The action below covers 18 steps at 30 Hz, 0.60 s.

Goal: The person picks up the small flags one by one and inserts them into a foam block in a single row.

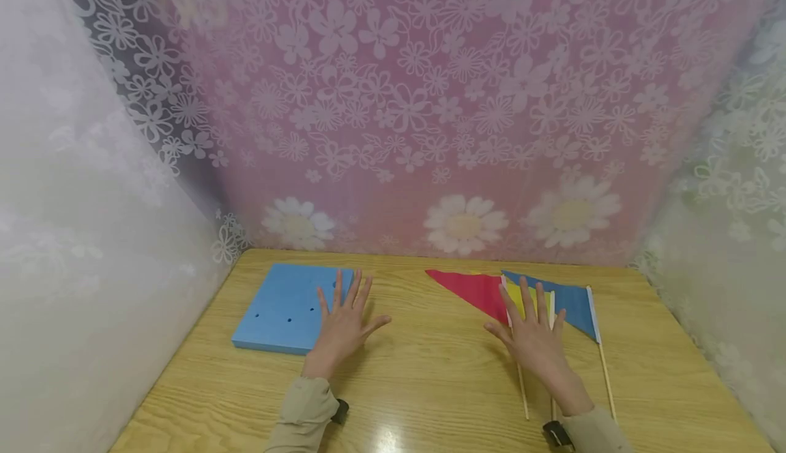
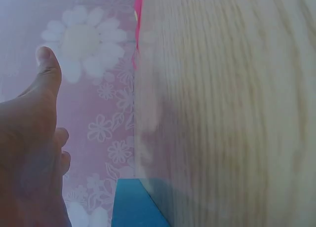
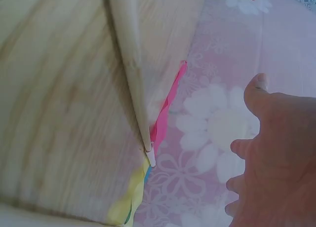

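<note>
My left hand [image 1: 345,327] is held with fingers spread over the right side of a flat blue block [image 1: 285,303] that has several small round holes in its top. Nothing is in that hand. Fingers also spread, my right hand [image 1: 537,344] hovers above three pennant flags on thin wooden sticks and holds nothing. The red flag [image 1: 473,290] points left, the yellow flag [image 1: 518,296] lies partly hidden under my fingers, and the blue flag [image 1: 574,304] is furthest right. In the right wrist view, a wooden stick [image 3: 129,54] runs below the hand.
All of this lies on a wood-grain table [image 1: 424,385]. A pink curtain with flower patterns [image 1: 399,132] stands along the back edge, with pale patterned sheets [image 1: 92,221] at the left and right sides. Dark bands sit at both wrists.
</note>
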Motion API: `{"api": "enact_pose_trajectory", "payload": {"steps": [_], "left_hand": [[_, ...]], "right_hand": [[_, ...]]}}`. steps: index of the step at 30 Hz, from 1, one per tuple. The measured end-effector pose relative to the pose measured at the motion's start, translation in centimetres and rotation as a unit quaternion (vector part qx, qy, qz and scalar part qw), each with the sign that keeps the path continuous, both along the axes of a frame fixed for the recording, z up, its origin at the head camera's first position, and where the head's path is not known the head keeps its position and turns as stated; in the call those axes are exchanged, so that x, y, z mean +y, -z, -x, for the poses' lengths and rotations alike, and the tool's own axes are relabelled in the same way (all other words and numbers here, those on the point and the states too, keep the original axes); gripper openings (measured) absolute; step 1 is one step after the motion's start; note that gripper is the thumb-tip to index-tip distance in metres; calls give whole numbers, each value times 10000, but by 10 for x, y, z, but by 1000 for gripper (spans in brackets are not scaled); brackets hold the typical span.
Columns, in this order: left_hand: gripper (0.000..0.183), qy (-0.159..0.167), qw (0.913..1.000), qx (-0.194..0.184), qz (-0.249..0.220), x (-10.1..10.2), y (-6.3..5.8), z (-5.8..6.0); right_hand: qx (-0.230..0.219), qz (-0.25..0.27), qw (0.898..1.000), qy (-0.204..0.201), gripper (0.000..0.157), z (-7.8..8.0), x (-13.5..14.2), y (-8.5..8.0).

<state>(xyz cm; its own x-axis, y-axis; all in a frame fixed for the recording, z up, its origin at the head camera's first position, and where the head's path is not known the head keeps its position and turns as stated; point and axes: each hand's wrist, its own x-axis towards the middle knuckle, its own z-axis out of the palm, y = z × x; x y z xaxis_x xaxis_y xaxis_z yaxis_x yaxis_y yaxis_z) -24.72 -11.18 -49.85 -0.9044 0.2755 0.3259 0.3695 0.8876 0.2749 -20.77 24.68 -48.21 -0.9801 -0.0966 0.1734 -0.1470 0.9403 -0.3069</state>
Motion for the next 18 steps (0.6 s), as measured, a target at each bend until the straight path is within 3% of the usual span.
{"api": "enact_pose_trajectory", "payload": {"steps": [9,18], "left_hand": [[87,-104,9998,-168,-9,-24,-1,3],[74,-123,9984,155,-529,-82,-6,11]], "right_hand": [[-45,209,9995,-232,81,6,-19,-5],[327,522,9952,-762,78,21,-70,-18]]}}
